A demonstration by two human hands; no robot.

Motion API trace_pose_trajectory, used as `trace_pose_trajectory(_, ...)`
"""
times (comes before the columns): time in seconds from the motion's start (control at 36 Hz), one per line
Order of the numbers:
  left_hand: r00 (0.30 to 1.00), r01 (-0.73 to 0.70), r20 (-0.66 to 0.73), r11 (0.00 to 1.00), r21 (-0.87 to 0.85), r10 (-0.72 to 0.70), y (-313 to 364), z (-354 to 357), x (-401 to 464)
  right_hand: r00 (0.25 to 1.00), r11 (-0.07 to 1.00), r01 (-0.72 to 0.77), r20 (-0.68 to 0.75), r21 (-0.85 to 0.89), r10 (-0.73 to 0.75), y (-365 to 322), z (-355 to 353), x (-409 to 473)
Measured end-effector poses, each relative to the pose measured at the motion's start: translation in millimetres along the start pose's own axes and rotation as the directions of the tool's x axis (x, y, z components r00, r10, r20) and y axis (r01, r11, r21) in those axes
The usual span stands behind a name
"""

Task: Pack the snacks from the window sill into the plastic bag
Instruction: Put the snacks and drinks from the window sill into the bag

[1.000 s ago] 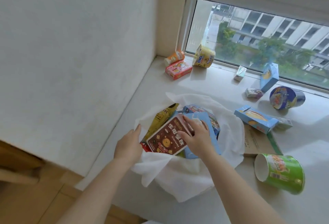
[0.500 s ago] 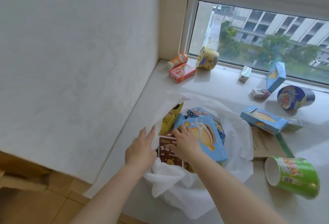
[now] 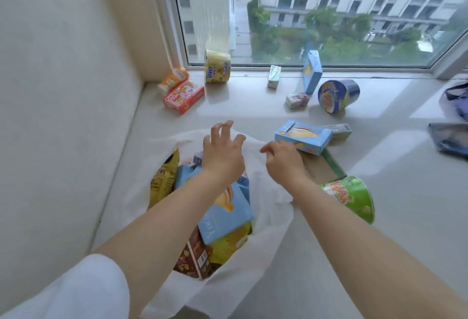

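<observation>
A white plastic bag lies open on the window sill. Inside it are a light blue box, a brown box and a yellow pouch. My left hand hovers over the bag's far rim with its fingers spread and holds nothing. My right hand is at the bag's right rim with curled fingers; whether it pinches the plastic is unclear. Just beyond it lies another blue box. A green cup lies on its side by my right forearm.
Farther back on the sill are a pink box, an orange pack, a yellow tub, a small carton, an upright blue box, a blue cup and a small packet. The wall is left, dark fabric right.
Both hands have left the boxes inside the bag and moved forward to its far rim. The brown box now sits low in the bag under the blue one. The camera moved closer.
</observation>
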State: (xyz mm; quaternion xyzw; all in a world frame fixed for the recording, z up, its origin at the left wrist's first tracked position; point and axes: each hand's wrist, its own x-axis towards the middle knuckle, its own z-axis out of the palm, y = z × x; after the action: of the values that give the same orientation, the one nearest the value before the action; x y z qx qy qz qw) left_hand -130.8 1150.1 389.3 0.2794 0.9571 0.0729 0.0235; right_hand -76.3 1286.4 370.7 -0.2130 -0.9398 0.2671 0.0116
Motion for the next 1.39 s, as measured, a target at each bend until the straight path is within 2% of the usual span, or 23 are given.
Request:
trace_pose_trajectory(0.17, 0.995, -0.07, 0.068, 0.997, 0.034, 0.068, 64, 17, 77, 0.996, 0.994, -0.092, -0.003, -0.057, 0.092, 78, -40, 53)
trace_pose_trajectory(0.31, 0.968, -0.142, 0.22, 0.986, 0.089, 0.12, 107, 53, 138, 0.99, 0.979, -0.124, 0.05, -0.164, 0.134, 153, -56, 99)
trace_pose_trajectory(0.44, 0.909, 0.04, 0.416, 0.998, -0.05, -0.015, 135, 99, 176, 0.979, 0.951, -0.153, 0.088, -0.269, 0.182, 222, -63, 145)
trace_pose_trajectory(0.61, 0.83, -0.226, 0.526, 0.974, 0.019, 0.183, 153, 156, 199, 0.974, 0.911, -0.088, 0.158, -0.403, 0.164, 275, -57, 197)
trace_pose_trajectory(0.75, 0.85, -0.272, 0.457, 0.961, -0.041, 0.26, 152, 189, 213, 0.951, 0.839, 0.094, 0.297, -0.536, 0.083, 301, -43, 229)
trace_pose_trajectory(0.83, 0.88, -0.345, 0.352, 0.939, 0.012, 0.319, 148, 199, 218, 0.926, 0.804, 0.157, 0.369, -0.574, 0.083, 309, -30, 243)
trace_pose_trajectory(0.94, 0.886, -0.441, 0.141, 0.897, -0.033, 0.441, 140, 201, 218, 0.955, 0.775, 0.172, 0.297, -0.608, 0.021, 314, -17, 251)
trace_pose_trajectory(1.0, 0.939, -0.344, -0.023, 0.928, -0.143, 0.344, 136, 200, 223, 0.963, 0.801, 0.143, 0.267, -0.582, 0.022, 314, -14, 260)
trace_pose_trajectory(1.06, 0.99, -0.122, -0.104, 0.95, -0.287, 0.095, 132, 192, 234, 0.965, 0.835, 0.105, 0.257, -0.54, 0.045, 312, -12, 269)
trace_pose_trajectory(1.11, 0.983, 0.138, -0.055, 0.895, -0.425, -0.177, 126, 186, 248, 0.972, 0.864, 0.09, 0.235, -0.496, 0.033, 307, -9, 280)
trace_pose_trajectory(1.17, 0.911, 0.332, 0.009, 0.723, -0.605, -0.411, 116, 181, 264, 0.972, 0.876, 0.117, 0.235, -0.468, -0.005, 298, -4, 293)
trace_pose_trajectory(1.22, 0.819, 0.418, 0.082, 0.493, -0.763, -0.567, 104, 182, 279, 0.964, 0.87, 0.175, 0.26, -0.461, -0.056, 286, 3, 308)
trace_pose_trajectory(1.28, 0.756, 0.453, 0.16, 0.331, -0.828, -0.635, 91, 188, 290, 0.954, 0.87, 0.22, 0.285, -0.442, -0.096, 274, 10, 321)
trace_pose_trajectory(1.39, 0.617, 0.517, 0.305, 0.082, -0.852, -0.725, 63, 210, 309, 0.946, 0.867, 0.274, 0.281, -0.417, -0.163, 257, 23, 346)
